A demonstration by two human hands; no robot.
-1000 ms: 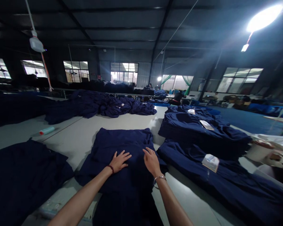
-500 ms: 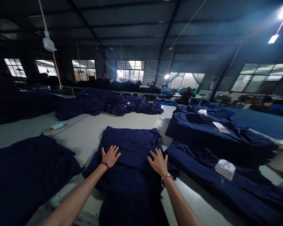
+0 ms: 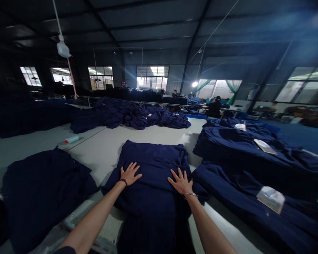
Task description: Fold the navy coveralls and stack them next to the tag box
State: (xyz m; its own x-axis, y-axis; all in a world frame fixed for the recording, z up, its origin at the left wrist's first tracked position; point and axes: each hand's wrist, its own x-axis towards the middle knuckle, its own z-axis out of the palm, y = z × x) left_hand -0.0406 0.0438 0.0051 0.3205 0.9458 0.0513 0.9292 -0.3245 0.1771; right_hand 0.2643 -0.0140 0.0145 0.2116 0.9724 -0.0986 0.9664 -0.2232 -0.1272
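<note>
A dark navy garment [image 3: 153, 155] lies spread on the pale table [image 3: 100, 151] in front of me, its near end hanging over the front edge. My left hand [image 3: 130, 174] rests flat on its left side, fingers spread. On the right side my right hand [image 3: 180, 182] presses down the same way, fingers apart, with a silver bracelet at the wrist. Neither hand grips the cloth. Small creases run across the fabric between them.
Another navy piece [image 3: 47, 187] lies at the left, with a thread spool [image 3: 72, 139] beyond it. Navy stacks [image 3: 228, 144] bearing paper labels [image 3: 271, 199] fill the right. Heaped navy clothing [image 3: 137, 114] lies across the back. A person [image 3: 214, 107] is farther off.
The view has turned slightly left, so everything appears shifted to the right. Both hands stay flat on the garment, in nearly the same places.
</note>
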